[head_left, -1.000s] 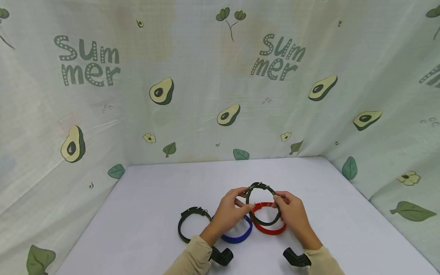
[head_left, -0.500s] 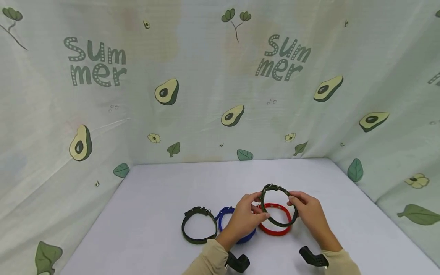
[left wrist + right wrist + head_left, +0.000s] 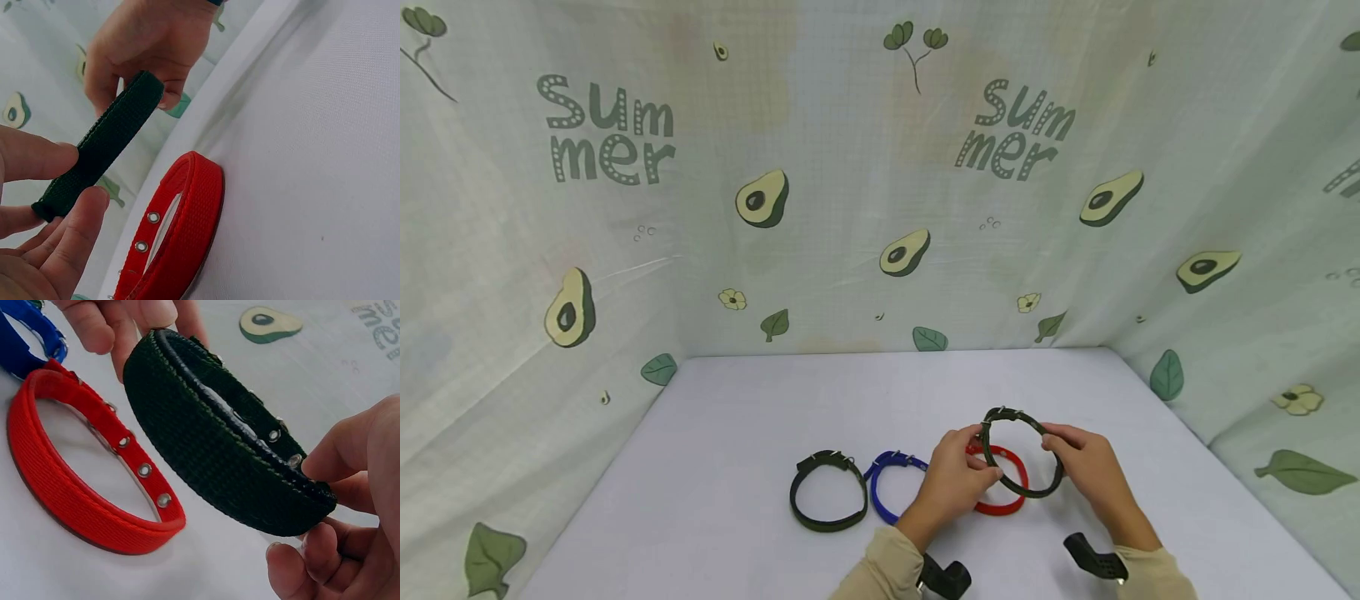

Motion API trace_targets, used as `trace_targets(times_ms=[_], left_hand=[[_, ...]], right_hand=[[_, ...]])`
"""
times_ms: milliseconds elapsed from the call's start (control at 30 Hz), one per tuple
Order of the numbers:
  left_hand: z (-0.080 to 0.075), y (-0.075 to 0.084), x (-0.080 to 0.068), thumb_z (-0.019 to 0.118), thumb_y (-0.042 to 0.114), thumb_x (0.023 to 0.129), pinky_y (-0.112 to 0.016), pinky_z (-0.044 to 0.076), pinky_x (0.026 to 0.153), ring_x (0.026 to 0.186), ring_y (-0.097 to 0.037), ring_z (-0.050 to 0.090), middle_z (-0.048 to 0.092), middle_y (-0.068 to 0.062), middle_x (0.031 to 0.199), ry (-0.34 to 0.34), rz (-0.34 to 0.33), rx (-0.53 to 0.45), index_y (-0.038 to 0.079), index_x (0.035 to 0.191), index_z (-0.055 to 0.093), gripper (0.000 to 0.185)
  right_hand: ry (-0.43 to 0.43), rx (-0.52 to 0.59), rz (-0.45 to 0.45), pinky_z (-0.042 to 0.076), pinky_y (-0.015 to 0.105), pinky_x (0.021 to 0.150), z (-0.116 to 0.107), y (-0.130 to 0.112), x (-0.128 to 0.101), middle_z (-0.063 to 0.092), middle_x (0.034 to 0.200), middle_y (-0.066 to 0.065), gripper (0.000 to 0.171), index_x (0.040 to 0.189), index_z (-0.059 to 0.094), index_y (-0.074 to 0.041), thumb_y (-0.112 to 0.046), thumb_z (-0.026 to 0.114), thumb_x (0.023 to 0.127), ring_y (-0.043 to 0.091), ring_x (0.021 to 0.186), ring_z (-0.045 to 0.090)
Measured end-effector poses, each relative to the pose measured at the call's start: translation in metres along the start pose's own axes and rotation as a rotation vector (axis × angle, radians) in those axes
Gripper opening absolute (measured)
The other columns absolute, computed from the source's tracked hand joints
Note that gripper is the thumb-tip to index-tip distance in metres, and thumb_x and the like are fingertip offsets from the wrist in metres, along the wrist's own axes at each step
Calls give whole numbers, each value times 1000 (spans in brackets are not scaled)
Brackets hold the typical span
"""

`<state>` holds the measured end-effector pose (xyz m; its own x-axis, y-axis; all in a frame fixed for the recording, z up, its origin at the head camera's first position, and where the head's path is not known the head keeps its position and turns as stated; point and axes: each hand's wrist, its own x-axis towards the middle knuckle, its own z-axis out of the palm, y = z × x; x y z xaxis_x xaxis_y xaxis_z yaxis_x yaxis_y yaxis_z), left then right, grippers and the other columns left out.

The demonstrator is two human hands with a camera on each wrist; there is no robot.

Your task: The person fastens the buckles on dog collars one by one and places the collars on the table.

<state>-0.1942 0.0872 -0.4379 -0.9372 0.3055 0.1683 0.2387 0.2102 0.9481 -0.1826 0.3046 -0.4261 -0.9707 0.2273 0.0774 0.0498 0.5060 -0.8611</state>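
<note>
A dark green buckled collar (image 3: 1037, 493) is raised above the white table, its loop tilted toward me. My left hand (image 3: 953, 479) pinches its left side between thumb and fingers. On the opposite side, my right hand (image 3: 1093, 475) grips the band, as the right wrist view shows its thumb and fingertips on the webbing. Just below and behind lies a red collar (image 3: 94, 512) with metal eyelets, partly covered by the left hand in the head view. A blue collar (image 3: 877, 492) sits left of it, its right part hidden behind the left hand and forearm.
A second dark green collar (image 3: 829, 525) lies at the left end of the row, close to the blue one. The white table (image 3: 737, 417) meets a printed cloth backdrop (image 3: 827, 275) at the back and sides. Black wrist devices (image 3: 1093, 558) hang beneath both forearms.
Both hands have carried the dark green collar to the right, from over the red collar to partly beyond its right side. The collars on the table stay in place; the head view shifted slightly.
</note>
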Motion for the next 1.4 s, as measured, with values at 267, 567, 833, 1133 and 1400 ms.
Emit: trace_targets(times_ms=[267, 567, 833, 1133, 1400], left_hand=[[16, 1, 3, 80, 3, 82, -20, 54, 62, 77, 0, 65, 62, 0, 111, 23, -7, -18, 4, 137, 58, 59], [31, 3, 3, 78, 11, 86, -22, 53, 62, 75, -1, 65, 67, 6, 105, 20, -76, -67, 7, 134, 61, 52], [46, 10, -3, 76, 16, 88, -23, 52, 62, 71, -3, 65, 68, 9, 106, -32, -113, -113, 7, 131, 64, 46], [54, 16, -11, 75, 17, 87, -24, 49, 61, 60, -9, 66, 72, 6, 87, -88, -168, -138, 4, 133, 62, 49], [59, 16, -11, 73, 16, 89, -21, 46, 54, 53, -9, 63, 66, 6, 71, -170, -154, -90, 3, 135, 61, 49]], right_hand=[[27, -75, -1, 48, 29, 66, -10, 5, 0, 70, 105, 17, 34, 127, 67, 1, -15, 58, 98, 22, 85, 56], [82, -174, -8, 45, 31, 67, -17, 13, 2, 71, 100, 15, 33, 121, 68, 3, -19, 61, 98, 24, 88, 56], [126, -276, -14, 46, 33, 69, -27, 27, 5, 71, 106, 18, 32, 119, 69, 2, -21, 59, 99, 29, 92, 60], [120, -311, 44, 45, 33, 68, -30, 37, 9, 69, 108, 22, 32, 117, 69, 4, -19, 57, 99, 31, 93, 59], [99, -319, 75, 44, 35, 69, -32, 47, 13, 68, 106, 23, 30, 114, 69, 6, -14, 55, 97, 32, 93, 59]])
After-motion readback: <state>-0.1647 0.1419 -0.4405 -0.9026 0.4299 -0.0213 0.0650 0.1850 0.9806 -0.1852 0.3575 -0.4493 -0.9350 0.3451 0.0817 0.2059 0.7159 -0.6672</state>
